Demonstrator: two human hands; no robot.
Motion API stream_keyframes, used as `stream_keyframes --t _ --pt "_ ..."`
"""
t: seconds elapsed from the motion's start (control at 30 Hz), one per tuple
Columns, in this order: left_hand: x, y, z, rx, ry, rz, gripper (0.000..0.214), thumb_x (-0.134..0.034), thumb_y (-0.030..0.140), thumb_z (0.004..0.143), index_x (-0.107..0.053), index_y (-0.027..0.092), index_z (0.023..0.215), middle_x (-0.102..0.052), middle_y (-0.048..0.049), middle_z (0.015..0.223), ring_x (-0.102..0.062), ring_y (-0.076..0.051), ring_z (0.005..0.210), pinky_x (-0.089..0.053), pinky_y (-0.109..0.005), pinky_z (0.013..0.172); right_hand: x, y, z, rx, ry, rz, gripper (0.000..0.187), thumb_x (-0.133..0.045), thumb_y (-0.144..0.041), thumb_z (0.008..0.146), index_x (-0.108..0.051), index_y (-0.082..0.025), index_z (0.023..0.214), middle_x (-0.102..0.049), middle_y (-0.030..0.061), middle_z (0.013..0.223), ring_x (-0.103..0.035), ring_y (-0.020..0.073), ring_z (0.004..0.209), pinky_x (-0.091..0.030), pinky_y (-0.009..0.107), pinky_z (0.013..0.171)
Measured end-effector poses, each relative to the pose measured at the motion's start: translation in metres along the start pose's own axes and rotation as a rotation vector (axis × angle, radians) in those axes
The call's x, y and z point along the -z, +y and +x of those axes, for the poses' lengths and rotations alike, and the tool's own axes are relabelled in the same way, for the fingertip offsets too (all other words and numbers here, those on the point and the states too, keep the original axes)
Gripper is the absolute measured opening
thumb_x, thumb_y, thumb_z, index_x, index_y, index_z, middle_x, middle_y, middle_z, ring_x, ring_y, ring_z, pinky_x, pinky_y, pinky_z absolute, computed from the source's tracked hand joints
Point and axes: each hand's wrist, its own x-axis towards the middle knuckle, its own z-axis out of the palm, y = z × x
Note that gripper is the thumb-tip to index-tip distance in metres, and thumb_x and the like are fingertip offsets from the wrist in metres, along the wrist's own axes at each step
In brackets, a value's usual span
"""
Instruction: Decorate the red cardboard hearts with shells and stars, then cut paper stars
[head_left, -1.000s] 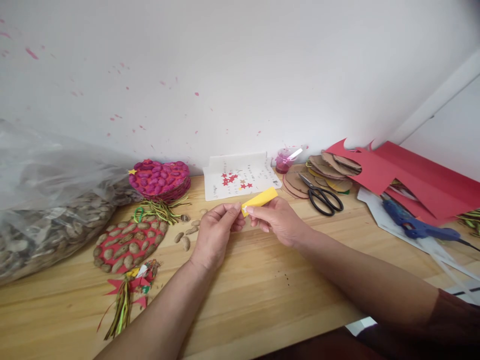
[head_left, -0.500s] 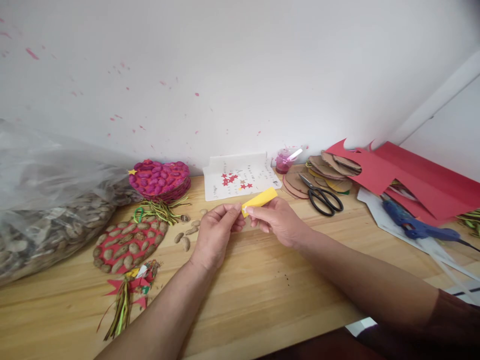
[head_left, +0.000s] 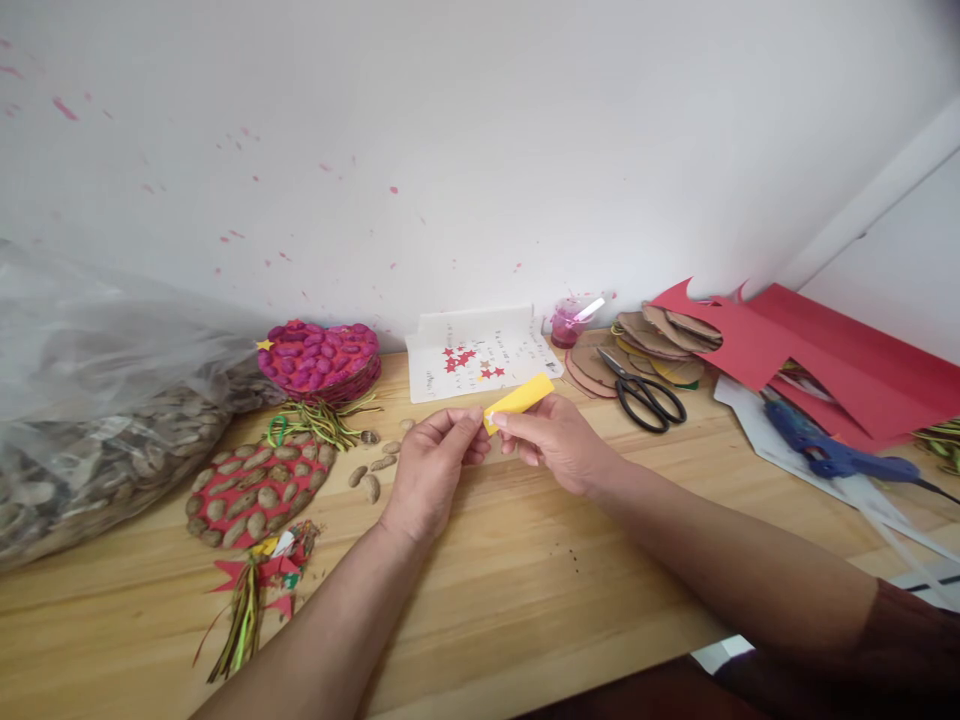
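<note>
A folded strip of yellow paper (head_left: 529,395) is held above the middle of the table, tilted up to the right. My right hand (head_left: 551,440) pinches it near its lower left end, thumb on top. A small white mark or piece shows beside that thumb. My left hand (head_left: 442,455) pinches the strip's left tip between thumb and forefinger. Behind the hands lies a white sheet (head_left: 420,375) with writing and several small red stars (head_left: 459,360) on it. Black-handled scissors (head_left: 651,402) rest open to the right of my right hand.
Left are a clear bag of peanuts (head_left: 97,470), magenta peanut-covered pieces (head_left: 319,355), a red piece with peanuts (head_left: 259,495) and a string tassel (head_left: 244,620). Right are a pink cup (head_left: 568,328), cardboard discs (head_left: 652,335), red paper (head_left: 825,370) and a blue glue gun (head_left: 832,450).
</note>
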Motion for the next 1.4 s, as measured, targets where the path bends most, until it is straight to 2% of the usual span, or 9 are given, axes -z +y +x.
stream_keyframes --t 0.4,0.93,1.07,1.27,1.4 --pt "0.0006 -0.0013 0.0006 -0.003 0.006 0.013 0.031 -0.076 0.044 0.078 -0.068 0.014 0.074 -0.065 -0.0010 0.066 -0.054 -0.009 0.060 -0.044 -0.020 0.060 -0.0012 -0.0015 0.0000 -0.003 0.013 -0.013 0.020 -0.077 -0.033 0.069 -0.072 -0.014 0.074 -0.060 -0.0003 0.058 -0.046 0.0086 0.049 -0.023 0.022 0.039" --pt "-0.0004 -0.0012 0.0019 0.017 -0.003 -0.032 0.036 -0.074 0.050 0.078 -0.070 0.014 0.074 -0.067 -0.0028 0.069 -0.056 -0.010 0.061 -0.045 -0.021 0.058 0.0018 0.0019 0.0018 0.010 0.009 -0.006 0.021 -0.078 -0.033 0.071 -0.067 -0.015 0.068 -0.060 0.0002 0.059 -0.049 0.0094 0.052 -0.025 0.021 0.041" --pt "-0.0015 -0.0013 0.0008 0.031 -0.021 -0.027 0.036 -0.077 0.049 0.074 -0.071 0.013 0.074 -0.067 -0.0038 0.068 -0.058 -0.012 0.062 -0.046 -0.022 0.059 0.0014 0.0023 0.0020 0.012 0.026 0.009 0.020 -0.078 -0.032 0.071 -0.066 -0.015 0.066 -0.060 -0.0005 0.059 -0.050 0.0094 0.053 -0.025 0.021 0.042" --pt "-0.0005 -0.0002 -0.0010 0.029 0.045 -0.033 0.037 -0.079 0.049 0.072 -0.073 0.013 0.080 -0.068 -0.0041 0.071 -0.057 -0.011 0.061 -0.045 -0.021 0.058 0.0014 0.0000 0.0018 0.001 0.030 0.014 0.021 -0.079 -0.033 0.069 -0.067 -0.016 0.066 -0.060 -0.0008 0.060 -0.051 0.0096 0.053 -0.024 0.021 0.041" --pt "0.0020 -0.0019 0.0007 0.031 0.112 -0.003 0.041 -0.075 0.054 0.075 -0.072 0.013 0.076 -0.062 -0.0010 0.062 -0.052 -0.009 0.053 -0.040 -0.021 0.052 0.0017 -0.0011 0.0015 0.011 0.034 -0.002 0.021 -0.078 -0.033 0.071 -0.067 -0.015 0.066 -0.060 0.0001 0.062 -0.053 0.0105 0.055 -0.024 0.022 0.042"
